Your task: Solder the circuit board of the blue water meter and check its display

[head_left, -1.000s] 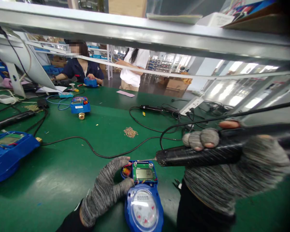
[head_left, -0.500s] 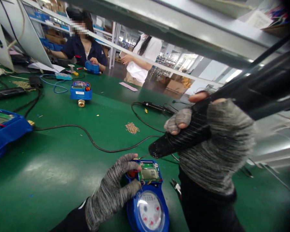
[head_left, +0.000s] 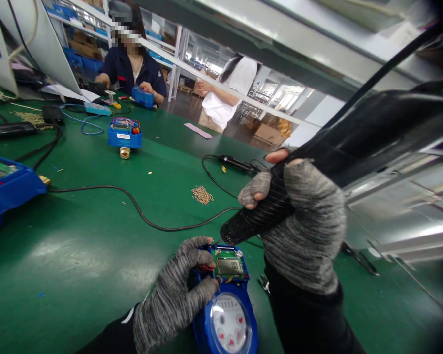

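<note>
A blue water meter [head_left: 227,312] lies at the bottom centre, its upper compartment uncovered to show a green circuit board and a small display [head_left: 228,266]. My left hand [head_left: 180,287], in a grey fingerless glove, grips the left side of that compartment with thumb and fingers. Wrapped round a black electric screwdriver [head_left: 256,216] is my right hand [head_left: 304,226], gloved alike. The tool slants down to the left, its thin bit at the compartment's top left corner near my left fingertips. Whether the bit sits in a screw is too small to tell.
Small screws [head_left: 202,194] lie heaped beyond the meter, near a black cable [head_left: 162,227]. Another screwdriver [head_left: 238,163] rests farther back. Other blue meters [head_left: 124,133] stand on the green table. Pliers [head_left: 265,283] lie beside my right sleeve. Two people are across the table.
My right hand and the screwdriver have shifted left and slightly down, bringing the tool's nose closer to the meter's corner. My left hand keeps its hold on the meter.
</note>
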Demonstrator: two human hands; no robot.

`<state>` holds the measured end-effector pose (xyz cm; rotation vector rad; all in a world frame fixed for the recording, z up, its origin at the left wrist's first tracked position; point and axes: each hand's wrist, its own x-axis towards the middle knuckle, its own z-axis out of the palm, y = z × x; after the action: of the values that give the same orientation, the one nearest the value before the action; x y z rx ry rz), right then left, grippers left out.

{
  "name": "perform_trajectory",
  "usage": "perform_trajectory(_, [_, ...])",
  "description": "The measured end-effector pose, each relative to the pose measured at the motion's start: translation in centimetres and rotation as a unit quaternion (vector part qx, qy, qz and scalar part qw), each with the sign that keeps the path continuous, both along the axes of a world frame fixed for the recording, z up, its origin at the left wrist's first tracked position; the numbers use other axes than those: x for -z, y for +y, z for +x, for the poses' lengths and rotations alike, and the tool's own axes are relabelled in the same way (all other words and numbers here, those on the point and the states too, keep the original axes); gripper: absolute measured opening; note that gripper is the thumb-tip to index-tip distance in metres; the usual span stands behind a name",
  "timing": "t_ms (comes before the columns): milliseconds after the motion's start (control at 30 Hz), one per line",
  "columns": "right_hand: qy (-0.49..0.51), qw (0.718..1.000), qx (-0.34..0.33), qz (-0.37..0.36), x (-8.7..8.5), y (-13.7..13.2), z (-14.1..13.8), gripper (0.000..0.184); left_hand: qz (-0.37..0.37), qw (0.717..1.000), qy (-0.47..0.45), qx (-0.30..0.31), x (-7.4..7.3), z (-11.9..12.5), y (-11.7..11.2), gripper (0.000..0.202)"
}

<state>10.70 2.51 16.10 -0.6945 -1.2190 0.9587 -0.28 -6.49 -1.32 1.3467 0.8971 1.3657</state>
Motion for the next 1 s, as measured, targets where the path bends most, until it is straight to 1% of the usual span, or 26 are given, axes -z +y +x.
perform_trajectory(100, [-0.005,1.0,0.006,0.004,0.3,-0.1,-0.3,0.03,-0.006,1.0,0.0,0.01,0.3,0.1,-0.2,0.042])
perform_trajectory(167, [-0.007,1.0,0.014,0.004,0.4,-0.1,-0.6,0.032,-0.011,1.0,0.001,0.019,0.5,0.2,-0.3,0.046])
perform_trajectory(267, [-0.02,1.0,0.018,0.001,0.7,-0.2,-0.9,0.032,-0.017,0.999,-0.003,0.031,0.5,0.1,-0.4,0.045])
perform_trajectory(367, [-0.038,0.999,0.002,0.002,1.0,-0.3,-1.0,0.029,-0.032,0.998,-0.015,0.043,0.5,0.2,-0.5,0.043])
perform_trajectory(467, [-0.056,0.998,-0.008,-0.006,1.3,-0.6,-0.9,0.029,-0.045,0.997,-0.024,0.052,0.4,0.5,-0.8,0.047])
perform_trajectory(567, [-0.1,0.995,-0.021,-0.018,1.7,-1.0,-1.0,0.03,-0.062,0.997,-0.027,0.047,0.4,1.2,-1.1,0.046])
perform_trajectory(633, [-0.135,0.989,-0.045,-0.028,2.1,-1.1,-1.0,0.031,-0.095,0.994,-0.046,0.025,0.5,1.8,-1.2,0.05])
perform_trajectory(667, [-0.144,0.988,-0.055,-0.031,2.3,-1.1,-1.0,0.031,-0.121,0.99,-0.065,0.009,0.5,2.1,-1.2,0.056])
perform_trajectory(733, [-0.137,0.988,-0.069,-0.033,2.7,-1.0,-0.9,0.031,-0.187,0.976,-0.109,-0.01,0.5,2.6,-1.1,0.078])
perform_trajectory(767, [-0.128,0.989,-0.073,-0.032,2.9,-0.9,-0.8,0.03,-0.224,0.966,-0.131,-0.004,0.4,2.7,-0.9,0.089])
perform_trajectory(800, [-0.12,0.99,-0.075,-0.029,3.1,-0.8,-0.7,0.029,-0.262,0.953,-0.15,0.013,0.1,2.7,-0.8,0.097])
perform_trajectory(867, [-0.119,0.989,-0.085,-0.025,3.3,-0.7,-0.5,0.027,-0.32,0.929,-0.173,0.062,-0.8,2.5,-0.4,0.103])
perform_trajectory(933, [-0.126,0.988,-0.089,-0.019,3.2,-0.7,-0.3,0.027,-0.346,0.916,-0.172,0.101,-2.0,2.1,0.0,0.1])
perform_trajectory(1000, [-0.137,0.986,-0.09,-0.022,3.0,-0.7,-0.2,0.028,-0.355,0.913,-0.157,0.124,-3.0,1.7,0.2,0.098])
